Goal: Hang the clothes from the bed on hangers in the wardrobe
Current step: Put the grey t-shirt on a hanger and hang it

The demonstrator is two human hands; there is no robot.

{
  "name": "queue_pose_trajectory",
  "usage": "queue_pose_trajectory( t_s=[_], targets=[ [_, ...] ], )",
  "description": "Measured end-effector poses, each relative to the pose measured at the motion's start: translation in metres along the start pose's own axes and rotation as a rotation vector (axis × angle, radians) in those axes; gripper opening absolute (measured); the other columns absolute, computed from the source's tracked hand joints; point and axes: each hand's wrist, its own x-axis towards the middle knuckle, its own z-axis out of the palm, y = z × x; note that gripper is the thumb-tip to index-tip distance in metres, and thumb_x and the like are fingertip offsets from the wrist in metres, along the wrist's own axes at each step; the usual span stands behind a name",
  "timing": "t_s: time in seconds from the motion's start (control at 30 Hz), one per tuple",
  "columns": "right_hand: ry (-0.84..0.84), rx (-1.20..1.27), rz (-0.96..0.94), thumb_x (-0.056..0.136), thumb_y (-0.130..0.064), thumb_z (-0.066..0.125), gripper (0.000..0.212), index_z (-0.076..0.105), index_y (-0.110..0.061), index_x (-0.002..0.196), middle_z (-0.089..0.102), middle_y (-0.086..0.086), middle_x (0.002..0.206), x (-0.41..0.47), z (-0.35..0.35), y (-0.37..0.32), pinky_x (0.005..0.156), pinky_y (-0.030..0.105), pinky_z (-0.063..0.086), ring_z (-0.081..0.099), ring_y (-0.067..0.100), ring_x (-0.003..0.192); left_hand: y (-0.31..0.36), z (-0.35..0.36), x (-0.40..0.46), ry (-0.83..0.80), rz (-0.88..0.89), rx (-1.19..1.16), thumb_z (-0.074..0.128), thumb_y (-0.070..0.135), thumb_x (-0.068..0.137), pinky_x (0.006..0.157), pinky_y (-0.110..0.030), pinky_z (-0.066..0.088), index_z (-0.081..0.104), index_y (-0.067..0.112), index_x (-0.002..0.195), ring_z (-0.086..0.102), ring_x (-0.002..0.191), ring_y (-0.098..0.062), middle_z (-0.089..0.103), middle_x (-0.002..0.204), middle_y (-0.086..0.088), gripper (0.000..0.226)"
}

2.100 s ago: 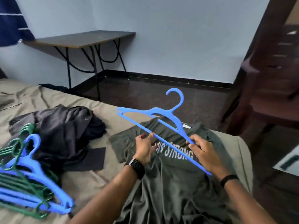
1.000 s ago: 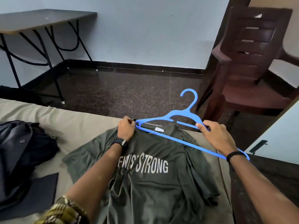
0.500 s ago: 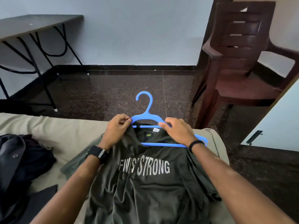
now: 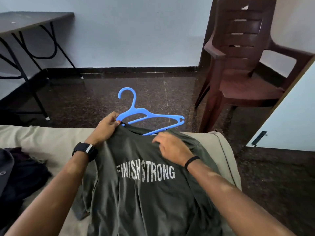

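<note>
Left hand (image 4: 105,126) grip pinching T-shirt (image 4: 144,184) collar, blue hanger (image 4: 150,118); right hand (image 4: 172,149) gripping shirt.

Bare forearms; black watch (image 4: 84,149) on the left wrist, thin black band (image 4: 192,160) on the right.

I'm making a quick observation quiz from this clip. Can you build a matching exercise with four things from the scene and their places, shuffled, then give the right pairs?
Things:
1. blue hanger
2. green T-shirt
3. brown plastic chair
4. dark clothes

Places:
A. standing on the floor, at the right
B. heaped on the bed, at the left edge of the view
C. one end tucked into a collar, hook pointing away from the person
D. spread on the bed, gripped near its collar by the left hand and the right hand

Pairs: 1-C, 2-D, 3-A, 4-B
</note>
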Motion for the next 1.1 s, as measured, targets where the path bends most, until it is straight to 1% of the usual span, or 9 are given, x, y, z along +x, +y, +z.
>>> queue_pose_trajectory(
  t_s=[0.1,0.23,0.33,0.43,0.53,0.63,0.73,0.87,1.1],
  targets=[
    [-0.268,0.049,0.132,0.086,0.004,0.041,0.056,0.044,-0.009,0.141,0.04,0.005,0.146,0.0,0.015,0.0,0.11,0.033,0.031,0.044,0.026,0.128,0.0,0.003,-0.002,0.006,-0.046,-0.062,0.052,0.017,0.098,0.07,-0.031,0.034,0.055,0.014,0.093,0.043,0.074,-0.012,0.056,0.078,0.005,0.007],
    [-0.414,0.057,0.257,0.091,-0.003,0.041,0.065,0.026,-0.022,0.151,0.032,0.008,0.143,0.013,0.021,-0.003,0.099,0.039,0.041,0.048,0.033,0.123,0.006,0.002,-0.004,0.033,0.008,0.019,0.053,0.022,0.097,0.062,-0.016,0.033,0.055,0.007,0.092,0.042,0.071,-0.01,0.056,0.073,0.006,0.016],
    [-0.444,0.007,0.322,0.093,-0.009,0.041,0.056,0.032,-0.024,0.147,0.039,0.013,0.136,0.018,0.018,0.0,0.097,0.039,0.041,0.049,0.035,0.122,0.011,-0.002,-0.002,0.024,0.049,0.131,0.051,0.02,0.098,0.064,-0.022,0.033,0.051,0.0,0.094,0.043,0.073,-0.014,0.059,0.085,-0.013,0.02],
    [-0.461,0.049,0.387,0.094,-0.011,0.039,0.055,0.035,-0.028,0.146,0.046,0.015,0.139,0.017,0.01,0.007,0.099,0.037,0.04,0.048,0.033,0.123,0.012,-0.004,-0.002,0.016,0.038,0.175,0.05,0.023,0.099,0.062,-0.022,0.032,0.046,0.004,0.085,0.041,0.067,-0.013,0.054,0.075,-0.005,0.024],
    [-0.508,0.061,0.445,0.097,-0.021,0.034,0.038,0.055,-0.023,0.129,0.056,0.015,0.119,0.021,0.003,0.006,0.076,0.033,0.048,0.059,0.029,0.088,0.013,-0.005,-0.005,0.036,0.036,0.173,0.05,0.033,0.098,0.057,-0.016,0.031,0.039,0.013,0.073,0.041,0.063,-0.009,0.046,0.067,0.003,0.034],
    [-0.432,0.017,0.553,0.095,-0.033,0.032,0.035,0.061,-0.013,0.092,0.058,0.011,0.092,0.023,-0.001,0.011,0.064,0.03,0.048,0.06,0.027,0.076,0.015,-0.007,-0.008,0.046,0.036,0.171,0.049,0.036,0.098,0.062,-0.024,0.035,0.038,0.015,0.072,0.046,0.067,-0.012,0.049,0.066,0.002,0.036],
    [-0.279,-0.1,0.651,0.096,-0.041,0.035,0.044,0.062,-0.01,0.114,0.06,0.013,0.12,0.016,-0.006,0.028,0.092,0.038,0.044,0.056,0.032,0.111,0.016,-0.013,-0.01,0.032,0.029,0.203,0.046,0.033,0.1,0.066,-0.026,0.037,0.04,0.015,0.074,0.049,0.072,-0.017,0.055,0.072,-0.001,0.032],
    [-0.147,-0.092,0.81,0.096,-0.04,0.039,0.046,0.059,-0.012,0.126,0.053,0.018,0.129,0.007,-0.019,0.042,0.093,0.038,0.046,0.055,0.034,0.115,0.024,-0.017,-0.017,-0.016,0.049,0.243,0.045,0.031,0.101,0.062,-0.021,0.036,0.04,0.02,0.075,0.048,0.07,-0.012,0.053,0.073,0.001,0.028],
    [-0.027,0.416,1.051,0.082,-0.009,0.061,0.018,0.064,0.001,0.097,0.062,0.019,0.105,0.005,-0.047,0.058,0.037,0.022,0.049,0.065,0.021,0.058,0.045,-0.031,-0.027,-0.152,0.102,0.386,0.048,0.028,0.099,0.069,-0.038,0.04,0.044,0.01,0.084,0.057,0.078,-0.026,0.061,0.08,-0.008,0.024]
  ],
)
